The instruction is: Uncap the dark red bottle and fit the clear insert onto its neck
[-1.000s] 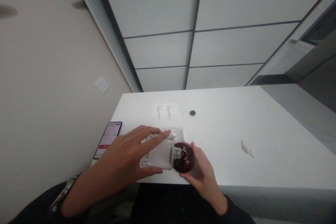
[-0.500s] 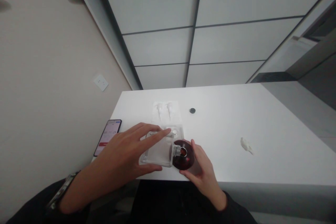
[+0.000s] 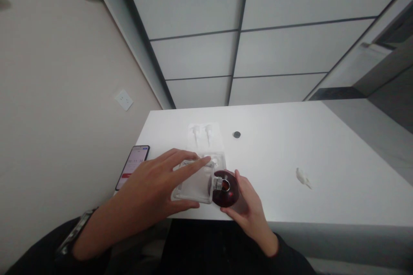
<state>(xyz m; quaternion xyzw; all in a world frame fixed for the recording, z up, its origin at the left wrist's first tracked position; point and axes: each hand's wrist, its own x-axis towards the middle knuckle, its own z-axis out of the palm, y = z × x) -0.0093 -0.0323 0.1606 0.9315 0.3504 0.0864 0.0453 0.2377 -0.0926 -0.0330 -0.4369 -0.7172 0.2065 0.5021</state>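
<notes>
My left hand (image 3: pixel 161 180) grips a clear square bottle (image 3: pixel 195 187), which lies tipped on its side with its threaded neck pointing right. That neck rests at the round open mouth of a dark reddish-brown bottle (image 3: pixel 226 197). Fingers of my right hand (image 3: pixel 247 210) wrap around the brown bottle's right side and hold it upright near the table's front edge. Whether liquid is running between the two bottles I cannot tell. Just behind them lies a clear plastic tray (image 3: pixel 219 157), partly hidden by my left hand and the clear bottle.
Two white pump heads (image 3: pixel 208 133) lie on a pale sheet at the back of the white table (image 3: pixel 271 150). A dark round cap (image 3: pixel 236 135) sits to their right. A phone (image 3: pixel 132 165) with a lit screen is at the left edge; crumpled white tissue (image 3: pixel 302 177) lies right.
Both hands and both bottles hold nearly the same pose. The whole view has shifted very slightly, and the digits on the phone's screen have changed.
</notes>
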